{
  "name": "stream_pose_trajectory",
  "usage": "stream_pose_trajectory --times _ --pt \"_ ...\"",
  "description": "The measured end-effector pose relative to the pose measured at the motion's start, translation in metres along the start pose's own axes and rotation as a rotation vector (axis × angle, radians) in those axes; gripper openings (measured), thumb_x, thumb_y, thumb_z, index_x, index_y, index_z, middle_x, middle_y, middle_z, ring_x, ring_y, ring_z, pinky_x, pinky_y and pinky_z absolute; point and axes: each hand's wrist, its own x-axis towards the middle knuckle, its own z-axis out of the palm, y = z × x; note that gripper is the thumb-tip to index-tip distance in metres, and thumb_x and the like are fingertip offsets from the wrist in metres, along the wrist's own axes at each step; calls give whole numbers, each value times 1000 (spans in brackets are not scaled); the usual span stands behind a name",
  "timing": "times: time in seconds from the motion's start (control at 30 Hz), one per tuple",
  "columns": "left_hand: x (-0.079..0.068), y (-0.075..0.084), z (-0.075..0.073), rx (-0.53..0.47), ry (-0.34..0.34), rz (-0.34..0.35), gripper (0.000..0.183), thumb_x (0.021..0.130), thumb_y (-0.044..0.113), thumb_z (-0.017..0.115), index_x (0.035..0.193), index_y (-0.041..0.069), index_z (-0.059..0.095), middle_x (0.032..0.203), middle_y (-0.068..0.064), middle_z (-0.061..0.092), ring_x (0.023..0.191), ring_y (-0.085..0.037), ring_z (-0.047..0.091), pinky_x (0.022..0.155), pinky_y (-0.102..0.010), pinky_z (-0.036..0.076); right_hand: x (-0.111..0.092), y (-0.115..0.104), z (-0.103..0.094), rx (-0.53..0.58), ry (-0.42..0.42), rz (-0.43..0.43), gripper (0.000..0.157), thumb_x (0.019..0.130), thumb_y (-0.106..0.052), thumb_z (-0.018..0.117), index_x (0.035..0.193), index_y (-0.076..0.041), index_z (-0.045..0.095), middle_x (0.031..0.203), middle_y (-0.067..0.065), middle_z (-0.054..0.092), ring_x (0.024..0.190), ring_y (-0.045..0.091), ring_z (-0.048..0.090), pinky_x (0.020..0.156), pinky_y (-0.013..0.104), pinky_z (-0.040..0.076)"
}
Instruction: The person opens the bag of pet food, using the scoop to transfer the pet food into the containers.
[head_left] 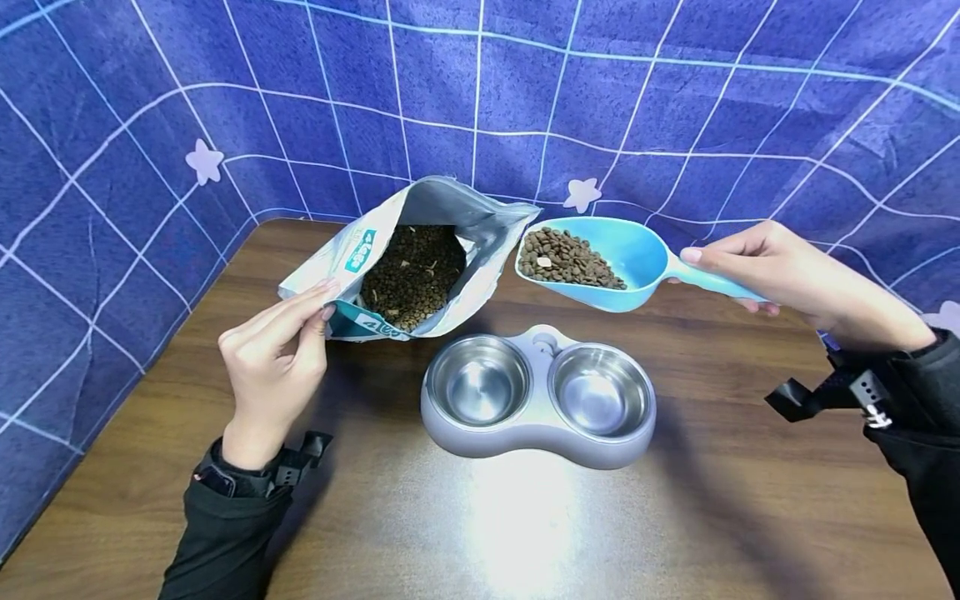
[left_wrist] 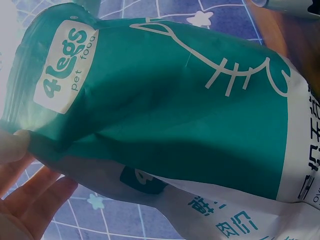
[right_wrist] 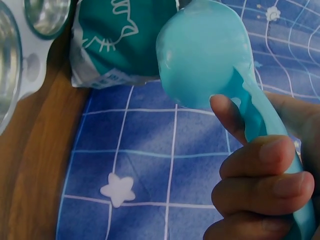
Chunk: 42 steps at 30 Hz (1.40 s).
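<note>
Scoop, light blue, brown kibble.

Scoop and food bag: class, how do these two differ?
The scoop is plain light blue; the bag is white and teal, with printing. The scoop looks smooth and firm; the bag is creased. The right hand grips the scoop; the left hand pinches the bag's edge. Both contain brown kibble.

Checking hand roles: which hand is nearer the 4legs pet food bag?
Left. The left hand pinches the 4legs pet food bag by its open top edge; the right hand is off to the bag's right, holding the light blue scoop.
</note>
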Motion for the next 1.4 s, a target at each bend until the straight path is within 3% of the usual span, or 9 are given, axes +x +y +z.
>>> stream_pose_trajectory --times 0.17,0.37,0.53,0.67,0.77,0.97,1.23,1.4 --pt "0 0 3 -9 14 -2 11 81 -3 66 86 -7 74 89 -18 71 90 -15 69 85 -24 51 -8 15 -6 2 23 38 23 97 -26 55 89 -32 75 59 -1 51 43 10 40 34 30 33" --pt "1 0 2 3 16 -9 11 81 0 66 85 -7 74 88 -18 71 89 -15 69 85 -23 50 -15 28 -4 -6 48 62 24 97 -26 55 88 -36 74 56 0 48 43 13 40 34 31 33" --pt "4 1 -2 9 23 -10 10 81 -1 67 85 -6 74 88 -18 71 89 -16 69 86 -23 50 -20 41 4 14 44 35 23 97 -23 55 88 -30 75 54 -1 46 42 14 40 34 32 31" --pt "5 1 -1 -4 26 -9 10 81 -1 66 85 -6 74 87 -19 71 89 -16 69 85 -24 51 -27 53 7 21 50 61 22 97 -22 56 87 -25 76 57 0 50 42 13 39 34 32 30" --pt "4 1 0 -10 25 -10 10 80 -2 66 86 -5 75 87 -19 71 88 -17 69 86 -24 51 -32 62 8 8 44 79 23 97 -22 55 88 -25 75 61 1 53 42 13 40 33 31 30" --pt "1 0 1 -5 24 -17 10 80 -1 67 85 -6 74 88 -18 71 89 -16 69 86 -24 50 -40 79 11 1 11 87 24 98 -19 53 85 -24 73 51 -1 43 42 13 40 33 32 33" --pt "1 0 4 1 33 -18 10 81 -1 66 83 -8 74 88 -19 71 89 -16 69 86 -24 50 -50 99 10 -9 10 108 26 97 -18 55 90 -33 75 54 -3 45 41 8 38 31 31 32" --pt "2 2 4 6 38 -19 10 81 -1 66 82 -8 73 86 -20 71 88 -17 69 86 -23 50 -54 108 10 -19 -28 113 25 97 -18 54 92 -30 75 54 -6 43 40 6 36 30 28 31"
